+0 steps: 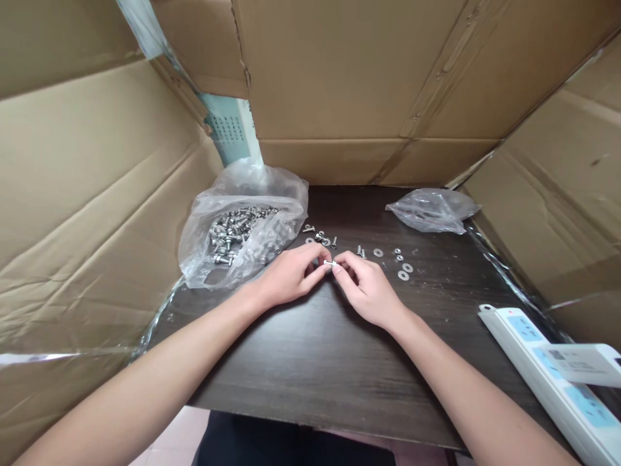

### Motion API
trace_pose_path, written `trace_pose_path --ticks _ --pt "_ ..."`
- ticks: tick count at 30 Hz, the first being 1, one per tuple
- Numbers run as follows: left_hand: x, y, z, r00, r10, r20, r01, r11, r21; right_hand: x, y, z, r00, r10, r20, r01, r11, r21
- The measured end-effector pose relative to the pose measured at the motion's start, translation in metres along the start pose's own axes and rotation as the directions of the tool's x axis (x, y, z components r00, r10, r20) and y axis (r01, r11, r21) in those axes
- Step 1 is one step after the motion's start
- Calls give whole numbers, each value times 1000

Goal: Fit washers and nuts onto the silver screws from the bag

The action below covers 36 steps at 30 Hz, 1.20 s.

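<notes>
Forearms [194, 349] converge on a small bolt [328, 263], long axis roughly left-right, between the fingertips. Left hand [291, 272] pinches its left end, right hand [366, 288] its right; both equally near. Washers [403, 276] beyond right hand; bolt-filled plastic bag [194, 259] beyond left, on dark tabletop [301, 362].

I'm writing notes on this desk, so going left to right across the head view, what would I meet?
Plastic bag of bolts, left hand, bolt pinched between both hands, right hand, smaller clear plastic bag, power strip.
</notes>
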<state>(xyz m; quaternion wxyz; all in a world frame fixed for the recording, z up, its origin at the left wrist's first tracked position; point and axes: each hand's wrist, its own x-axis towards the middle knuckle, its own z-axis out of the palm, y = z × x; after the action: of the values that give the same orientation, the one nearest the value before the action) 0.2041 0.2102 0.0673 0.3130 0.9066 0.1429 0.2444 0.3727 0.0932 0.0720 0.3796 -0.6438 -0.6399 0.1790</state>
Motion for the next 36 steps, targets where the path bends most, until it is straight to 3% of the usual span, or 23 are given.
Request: trace_pose_path --ticks 36 --pt "1 1 0 1000 6 -2 -6 1000 2 0 0 -1 1000 8 17 -8 1000 26"
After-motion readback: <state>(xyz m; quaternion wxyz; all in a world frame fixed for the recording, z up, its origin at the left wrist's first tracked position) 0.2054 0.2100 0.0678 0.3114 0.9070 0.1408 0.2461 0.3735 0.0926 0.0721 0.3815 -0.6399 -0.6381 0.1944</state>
